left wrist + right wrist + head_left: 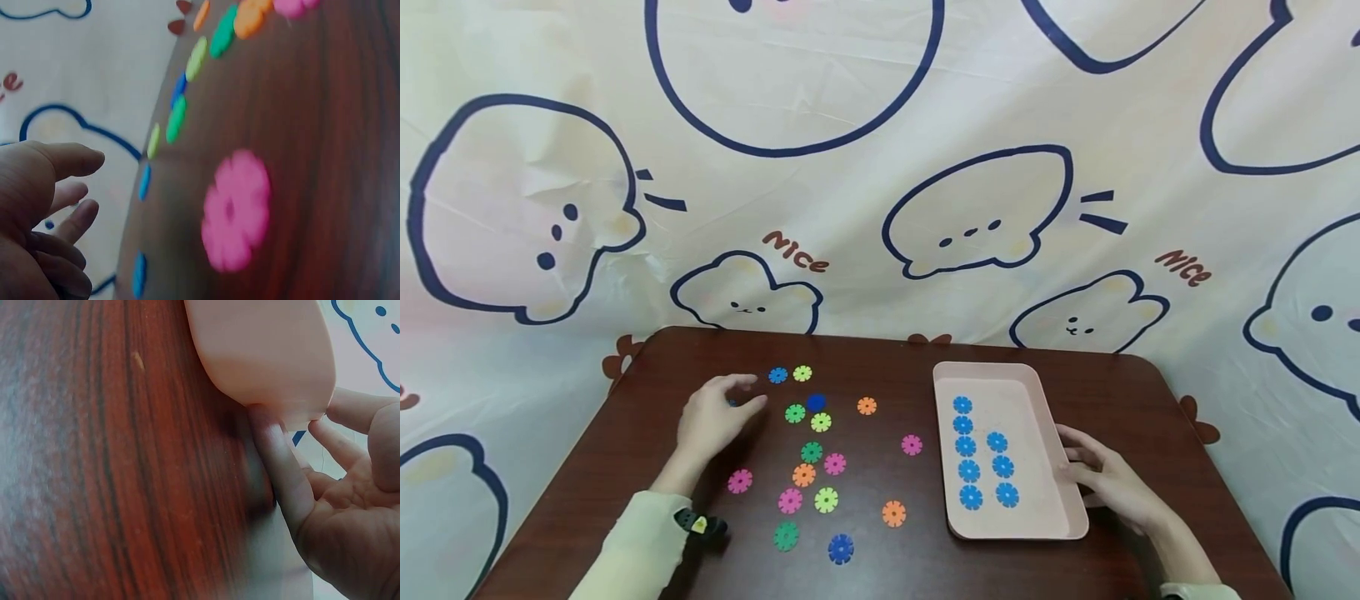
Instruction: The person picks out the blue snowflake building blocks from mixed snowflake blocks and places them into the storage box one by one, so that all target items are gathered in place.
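My left hand (715, 417) hovers over the left part of the table, thumb and forefinger apart with nothing between them. Partly hidden behind it, a light-blue notched flower disc (139, 275) lies on the wood. Also near the left hand are another light-blue disc (778, 375) and a pink disc (236, 211). On the right, my right hand (1112, 479) holds the right rim of a pale pink rectangular tray (1052, 508), thumb and fingers at its wall. Inside the tray, light-blue discs (968, 471) lie flat in two columns, the left one longer.
Loose discs are spread between the left hand and the tray: green (786, 536), dark blue (841, 549), orange (893, 513), pink (912, 444) and yellow-green (826, 500). Behind the dark wooden table (647, 500) hangs a printed curtain (850, 200).
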A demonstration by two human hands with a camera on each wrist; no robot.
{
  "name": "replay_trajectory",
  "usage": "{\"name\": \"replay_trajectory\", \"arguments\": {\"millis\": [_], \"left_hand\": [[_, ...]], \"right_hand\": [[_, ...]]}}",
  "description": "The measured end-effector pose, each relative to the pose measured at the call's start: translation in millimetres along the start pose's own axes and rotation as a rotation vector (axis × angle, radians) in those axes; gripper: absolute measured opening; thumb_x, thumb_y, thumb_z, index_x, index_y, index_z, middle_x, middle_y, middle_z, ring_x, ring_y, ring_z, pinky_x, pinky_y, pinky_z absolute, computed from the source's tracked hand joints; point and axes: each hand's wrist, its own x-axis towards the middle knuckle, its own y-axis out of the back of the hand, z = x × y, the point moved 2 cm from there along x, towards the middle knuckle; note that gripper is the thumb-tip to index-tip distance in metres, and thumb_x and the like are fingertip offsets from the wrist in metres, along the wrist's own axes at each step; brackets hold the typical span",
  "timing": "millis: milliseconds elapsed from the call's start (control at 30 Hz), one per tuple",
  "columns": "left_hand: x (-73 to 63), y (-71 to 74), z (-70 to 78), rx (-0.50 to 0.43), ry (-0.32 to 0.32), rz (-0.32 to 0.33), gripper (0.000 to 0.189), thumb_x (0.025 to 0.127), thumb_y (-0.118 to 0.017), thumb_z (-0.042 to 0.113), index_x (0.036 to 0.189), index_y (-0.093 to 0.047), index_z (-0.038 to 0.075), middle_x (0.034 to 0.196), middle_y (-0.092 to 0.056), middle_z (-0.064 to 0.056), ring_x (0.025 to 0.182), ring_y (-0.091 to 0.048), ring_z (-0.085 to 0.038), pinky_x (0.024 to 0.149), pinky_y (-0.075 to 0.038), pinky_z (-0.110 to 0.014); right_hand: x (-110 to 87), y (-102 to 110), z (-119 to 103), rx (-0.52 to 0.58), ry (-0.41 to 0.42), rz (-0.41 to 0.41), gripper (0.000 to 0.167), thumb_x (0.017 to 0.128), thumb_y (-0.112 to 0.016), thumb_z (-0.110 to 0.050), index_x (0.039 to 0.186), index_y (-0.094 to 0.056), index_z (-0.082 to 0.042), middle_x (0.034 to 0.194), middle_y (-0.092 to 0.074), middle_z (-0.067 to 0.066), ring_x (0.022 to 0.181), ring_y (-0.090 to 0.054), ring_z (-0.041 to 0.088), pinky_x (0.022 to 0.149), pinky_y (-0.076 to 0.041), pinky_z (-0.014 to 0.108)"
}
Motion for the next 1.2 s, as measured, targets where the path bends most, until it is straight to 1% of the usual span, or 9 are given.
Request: {"name": "replay_trajectory", "arguments": {"millis": [100,233,300,433,633,800,1000,1200], "left_hand": [[-1.6,5.4,-16.2,0.018,0.03,0.017,0.052,0.094,-0.078,0.038,0.133,-0.067,0.006,0.128,-0.066,-0.021,0.114,-0.059,-0.04,0.089,-0.05,-0.06],[-3.8,8.5,-31.4,0.036,0.052,0.038,0.051,0.092,-0.08,0.036,0.129,-0.069,0.003,0.127,-0.065,-0.024,0.115,-0.058,-0.043,0.093,-0.047,-0.063],[-4.1,8.5,-37.2,0.039,0.054,0.045,0.049,0.092,-0.081,0.034,0.127,-0.07,0.001,0.124,-0.066,-0.025,0.112,-0.059,-0.043,0.092,-0.048,-0.063],[-4.2,8.6,-44.3,0.048,0.066,0.055,0.048,0.091,-0.082,0.032,0.123,-0.07,-0.002,0.116,-0.069,-0.025,0.106,-0.062,-0.042,0.09,-0.048,-0.061],[-4.1,8.8,-47.7,0.048,0.124,0.062,0.047,0.091,-0.081,0.032,0.119,-0.07,-0.005,0.111,-0.069,-0.026,0.102,-0.062,-0.042,0.089,-0.046,-0.06],[-3.3,8.7,-46.4,0.042,0.151,0.039,0.043,0.093,-0.08,0.03,0.116,-0.071,-0.005,0.109,-0.068,-0.026,0.1,-0.061,-0.04,0.087,-0.047,-0.059],[-3.4,8.4,-43.4,0.038,0.154,0.019,0.041,0.093,-0.08,0.027,0.116,-0.068,-0.005,0.109,-0.067,-0.026,0.1,-0.059,-0.04,0.087,-0.047,-0.059],[-4.8,6.4,-41.3,0.031,0.115,0.024,0.035,0.094,-0.079,0.021,0.118,-0.064,0.0,0.107,-0.067,-0.023,0.098,-0.058,-0.039,0.086,-0.045,-0.06]], "right_hand": [[1.2,1,1,0.0,0.005,-0.008,0.076,0.103,-0.067,-0.021,0.164,-0.024,-0.009,0.142,-0.05,0.032,0.108,-0.068,0.036,0.077,-0.06,0.053],[1.3,1,3,0.002,-0.003,0.004,0.076,0.102,-0.067,-0.021,0.164,-0.025,-0.01,0.141,-0.052,0.03,0.11,-0.068,0.035,0.077,-0.06,0.053],[1.3,1,3,0.004,-0.005,0.008,0.075,0.102,-0.068,-0.022,0.164,-0.026,-0.011,0.14,-0.052,0.029,0.112,-0.067,0.035,0.077,-0.06,0.053],[1.2,1,3,0.004,0.002,0.002,0.076,0.102,-0.067,-0.022,0.164,-0.025,-0.01,0.14,-0.052,0.03,0.113,-0.067,0.035,0.078,-0.06,0.054],[1.0,1,3,0.001,-0.001,0.008,0.076,0.102,-0.068,-0.023,0.164,-0.026,-0.011,0.139,-0.052,0.029,0.113,-0.067,0.035,0.077,-0.06,0.053],[1.1,1,3,-0.004,-0.004,0.008,0.076,0.102,-0.067,-0.023,0.164,-0.025,-0.011,0.14,-0.052,0.029,0.113,-0.067,0.035,0.077,-0.06,0.053],[1.3,1,4,-0.006,-0.004,0.012,0.075,0.102,-0.067,-0.022,0.164,-0.026,-0.011,0.14,-0.053,0.029,0.112,-0.067,0.035,0.078,-0.06,0.053],[1.7,1,4,-0.004,-0.003,0.016,0.075,0.102,-0.068,-0.022,0.164,-0.026,-0.011,0.139,-0.053,0.029,0.11,-0.068,0.035,0.077,-0.06,0.053]]}}
